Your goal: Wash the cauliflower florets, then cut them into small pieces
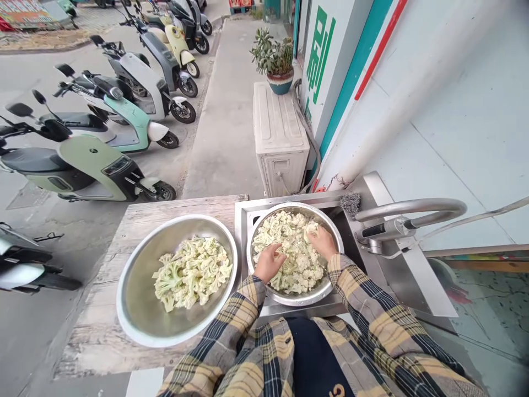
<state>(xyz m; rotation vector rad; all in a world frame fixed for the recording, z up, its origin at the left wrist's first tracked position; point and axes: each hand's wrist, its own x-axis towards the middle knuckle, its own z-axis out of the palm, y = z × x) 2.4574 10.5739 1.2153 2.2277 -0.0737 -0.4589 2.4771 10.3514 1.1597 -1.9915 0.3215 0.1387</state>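
Observation:
Both of my hands are down in a steel bowl (335, 234) full of cauliflower florets (289, 234), which sits in a metal sink (243, 220). My left hand (268, 263) has its fingers curled round a floret near the bowl's front. My right hand (321, 241) is closed on another floret at the right side. To the left, a second, larger steel bowl (136, 298) holds a pile of cut cauliflower (190, 271) on a worn wooden board (136, 220).
A curved steel tap (407, 212) arches over the sink's right side, with a scouring pad (351, 203) behind the bowl. An air-conditioner unit (279, 138) with a potted plant (276, 58) stands beyond. Several scooters (95, 160) are parked at the left on the pavement.

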